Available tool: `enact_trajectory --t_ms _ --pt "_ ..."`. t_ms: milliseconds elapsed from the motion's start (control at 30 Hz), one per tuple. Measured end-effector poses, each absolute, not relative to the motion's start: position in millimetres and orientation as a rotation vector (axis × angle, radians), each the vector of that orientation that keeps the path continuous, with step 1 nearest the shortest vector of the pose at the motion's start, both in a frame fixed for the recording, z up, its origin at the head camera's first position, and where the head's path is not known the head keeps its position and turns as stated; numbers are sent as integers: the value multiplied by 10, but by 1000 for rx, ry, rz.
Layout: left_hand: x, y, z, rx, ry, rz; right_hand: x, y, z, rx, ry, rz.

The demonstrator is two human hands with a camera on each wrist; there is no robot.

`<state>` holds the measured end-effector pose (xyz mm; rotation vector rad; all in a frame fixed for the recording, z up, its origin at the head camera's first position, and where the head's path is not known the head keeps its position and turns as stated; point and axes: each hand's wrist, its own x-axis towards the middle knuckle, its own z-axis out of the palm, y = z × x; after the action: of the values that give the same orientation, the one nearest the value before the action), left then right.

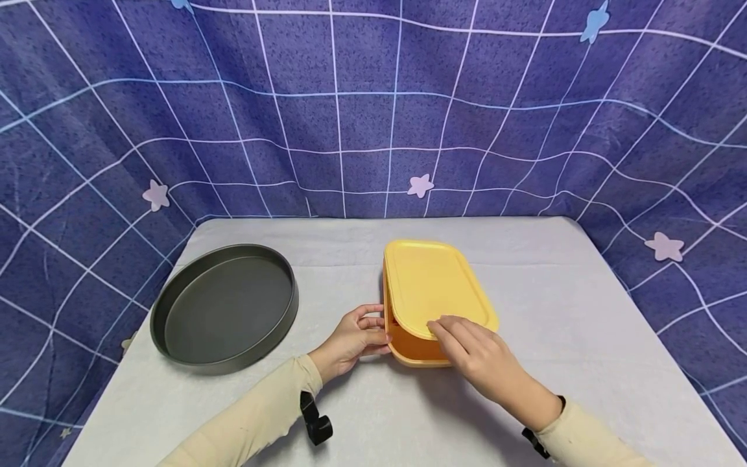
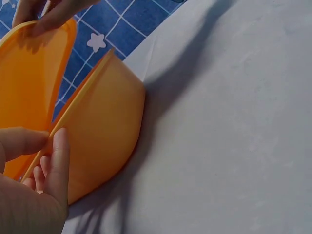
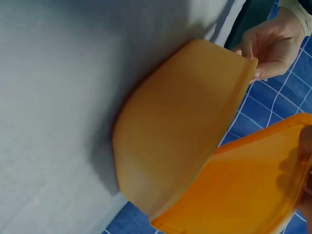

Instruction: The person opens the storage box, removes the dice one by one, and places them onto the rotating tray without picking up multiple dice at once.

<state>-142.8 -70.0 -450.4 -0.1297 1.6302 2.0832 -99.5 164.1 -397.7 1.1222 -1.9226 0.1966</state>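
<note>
An orange plastic container [image 1: 415, 350] stands on the table with its yellow lid [image 1: 438, 285] tilted over it. The lid's near edge is raised, leaving a gap at the front, while its far edge sits at the container's back rim. At the container's left side, my left hand [image 1: 350, 340] pinches the rim between thumb and fingers. My right hand [image 1: 487, 360] grips the lid's near right corner. In the left wrist view, light through the lid [image 2: 24, 73] shows fingers behind it. Most of the container's inside is hidden under the lid.
A round dark grey pan [image 1: 230, 311] lies on the left of the table. Pale cloth [image 1: 560, 311] covers the table. A blue-purple curtain [image 1: 362, 117] with grid lines and stars hangs behind and along both sides.
</note>
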Motion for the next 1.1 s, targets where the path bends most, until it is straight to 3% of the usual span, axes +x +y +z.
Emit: enact_trajectory --t_ms 433,867,1100 --pt "-1419 -684 -4487 -146 1625 2088 -1047 1650 -3689 877 -1834 213" --pt "-1428 -676 -4513 -159 1637 2083 -1247 1984 -3579 649 -1812 468" --pt "-1430 -673 -4504 -178 1645 2067 -1318 2209 -3585 328 -1821 734"
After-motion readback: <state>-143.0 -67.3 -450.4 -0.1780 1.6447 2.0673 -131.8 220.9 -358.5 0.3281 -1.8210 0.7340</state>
